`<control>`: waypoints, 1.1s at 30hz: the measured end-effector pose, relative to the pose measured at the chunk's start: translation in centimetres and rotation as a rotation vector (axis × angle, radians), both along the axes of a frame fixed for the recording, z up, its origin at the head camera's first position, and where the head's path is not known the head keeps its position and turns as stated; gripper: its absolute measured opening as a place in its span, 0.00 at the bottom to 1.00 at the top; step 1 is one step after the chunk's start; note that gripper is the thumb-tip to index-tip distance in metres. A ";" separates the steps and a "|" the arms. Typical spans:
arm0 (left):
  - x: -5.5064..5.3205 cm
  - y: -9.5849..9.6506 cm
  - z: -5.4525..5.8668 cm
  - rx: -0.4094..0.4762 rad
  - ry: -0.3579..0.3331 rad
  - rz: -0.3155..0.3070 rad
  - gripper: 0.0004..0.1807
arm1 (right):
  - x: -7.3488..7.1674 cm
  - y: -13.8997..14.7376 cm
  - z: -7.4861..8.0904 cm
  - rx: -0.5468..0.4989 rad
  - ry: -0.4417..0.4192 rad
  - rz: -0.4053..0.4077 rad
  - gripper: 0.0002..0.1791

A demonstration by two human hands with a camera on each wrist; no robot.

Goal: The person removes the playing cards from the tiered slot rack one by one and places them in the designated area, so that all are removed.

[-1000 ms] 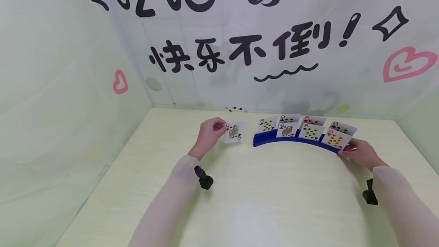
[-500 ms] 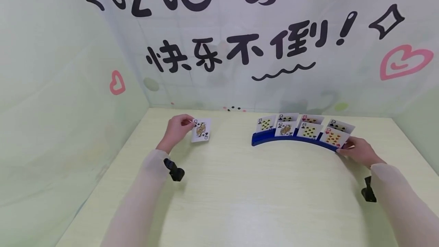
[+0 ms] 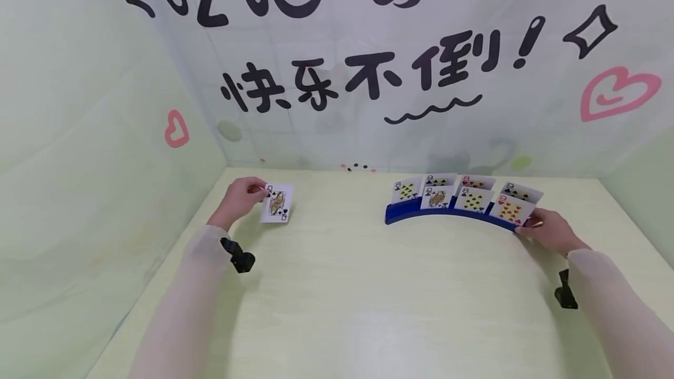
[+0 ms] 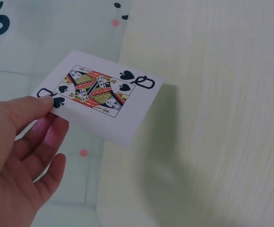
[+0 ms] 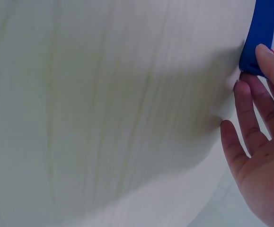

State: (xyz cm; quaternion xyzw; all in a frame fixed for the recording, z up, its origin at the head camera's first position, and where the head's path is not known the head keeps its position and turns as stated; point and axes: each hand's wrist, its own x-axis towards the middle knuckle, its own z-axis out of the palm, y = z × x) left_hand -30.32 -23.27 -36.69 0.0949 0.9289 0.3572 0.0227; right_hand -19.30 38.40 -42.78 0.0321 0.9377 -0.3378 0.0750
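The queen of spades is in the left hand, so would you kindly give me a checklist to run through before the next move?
1. Left hand grips the queen by a corner: ok.
2. Queen apart from the rack: ok, well to its left.
3. Queen off the table: cannot tell for its lower edge.
4. Right hand on the rack's right end: ok.
5. Left hand free for another card: not ok, the queen occupies it.
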 end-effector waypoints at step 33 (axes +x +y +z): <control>-1.0 -5.0 -5.4 -0.077 0.017 0.212 0.16 | 0.0 -0.3 0.2 -0.001 0.005 -0.028 0.30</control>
